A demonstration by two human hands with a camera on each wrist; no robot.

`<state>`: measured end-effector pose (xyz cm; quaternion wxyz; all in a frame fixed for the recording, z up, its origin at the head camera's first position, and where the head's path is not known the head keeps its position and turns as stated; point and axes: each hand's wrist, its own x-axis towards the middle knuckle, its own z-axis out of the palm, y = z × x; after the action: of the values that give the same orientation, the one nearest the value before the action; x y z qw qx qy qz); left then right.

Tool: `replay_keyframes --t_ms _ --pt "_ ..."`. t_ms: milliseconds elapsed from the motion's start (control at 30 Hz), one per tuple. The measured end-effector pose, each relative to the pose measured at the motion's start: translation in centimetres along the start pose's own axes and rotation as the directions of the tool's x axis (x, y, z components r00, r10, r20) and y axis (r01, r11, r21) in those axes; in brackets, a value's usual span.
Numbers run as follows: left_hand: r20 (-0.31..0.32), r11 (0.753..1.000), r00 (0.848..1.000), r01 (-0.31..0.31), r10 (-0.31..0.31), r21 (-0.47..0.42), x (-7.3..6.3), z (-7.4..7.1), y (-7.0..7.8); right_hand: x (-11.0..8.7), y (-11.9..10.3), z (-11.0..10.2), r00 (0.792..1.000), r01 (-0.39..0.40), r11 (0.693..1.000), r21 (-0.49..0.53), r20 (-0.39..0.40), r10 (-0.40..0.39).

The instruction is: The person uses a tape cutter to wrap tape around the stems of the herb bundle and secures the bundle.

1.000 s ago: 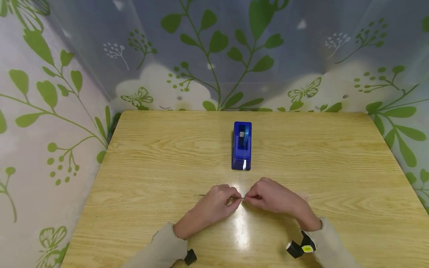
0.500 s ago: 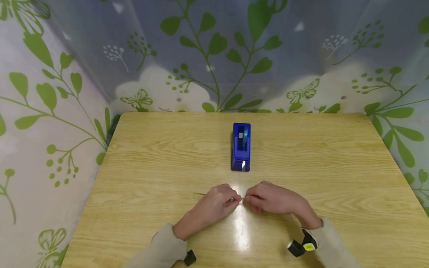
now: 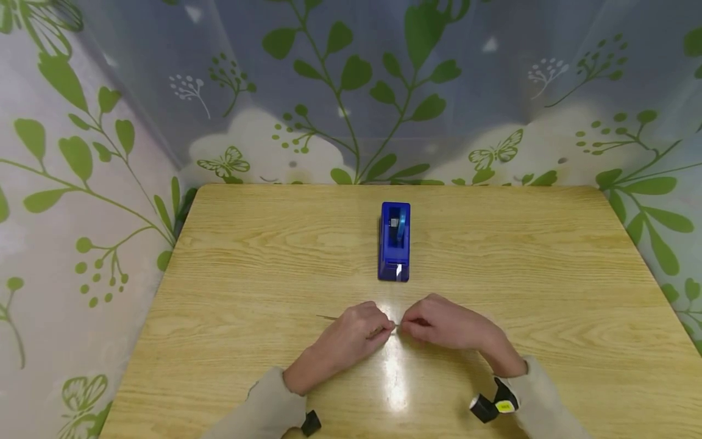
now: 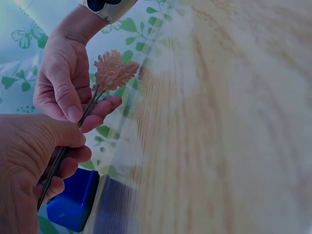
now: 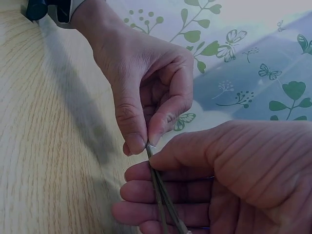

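Thin brownish-green flower stems (image 5: 157, 181) run between both hands, in front of the person. My left hand (image 3: 355, 332) pinches them between thumb and fingers, and their tail end sticks out to its left in the head view. Close beside it, my right hand (image 3: 448, 323) holds the same stems with its thumb pressed against the fingers. A pale pinkish-brown, frilled flower head (image 4: 115, 71) tops the stems on the right hand's side. In the right wrist view, a small shiny clear piece like tape (image 5: 152, 146) shows at the left fingertips.
A blue tape dispenser (image 3: 395, 253) stands on the wooden table (image 3: 263, 244) beyond the hands, a tape end at its front. Leaf-patterned fabric (image 3: 351, 91) rises behind the table and at its sides. Small black cameras (image 3: 484, 407) sit on the wrists.
The right fingers dip and shift around the stems, then come back to a pinch. The left hand stays nearly still, and less of the flower head shows past the right wrist.
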<state>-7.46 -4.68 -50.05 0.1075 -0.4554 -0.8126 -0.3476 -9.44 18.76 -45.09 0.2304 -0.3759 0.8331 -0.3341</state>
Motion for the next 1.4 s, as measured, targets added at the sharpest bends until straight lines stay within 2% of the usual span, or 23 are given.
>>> replay_keyframes --t_ms 267,433,833,1167,1400 --pt "-0.019 1.000 1.000 -0.008 0.008 -0.008 -0.01 0.16 0.02 -0.02 0.20 0.20 0.999 -0.003 1.000 -0.024 -0.032 0.002" --pt "-0.027 1.000 1.000 -0.001 0.002 0.017 0.11 0.17 0.12 0.01 0.24 0.26 0.999 -0.007 0.999 -0.033 -0.051 0.005" --pt "0.035 0.992 0.991 0.129 -0.129 -0.005 0.15 0.08 0.38 -0.04 0.13 0.33 0.995 -0.022 0.996 -0.082 -0.095 0.015" --pt "0.061 0.985 0.983 0.170 -0.171 0.018 0.16 0.13 0.35 -0.04 0.21 0.25 0.993 -0.003 0.995 -0.100 -0.121 -0.010" --pt "0.103 0.970 0.965 0.240 -0.241 0.024 0.14 0.20 0.38 0.07 0.14 0.29 0.992 -0.001 0.994 -0.112 -0.126 -0.014"
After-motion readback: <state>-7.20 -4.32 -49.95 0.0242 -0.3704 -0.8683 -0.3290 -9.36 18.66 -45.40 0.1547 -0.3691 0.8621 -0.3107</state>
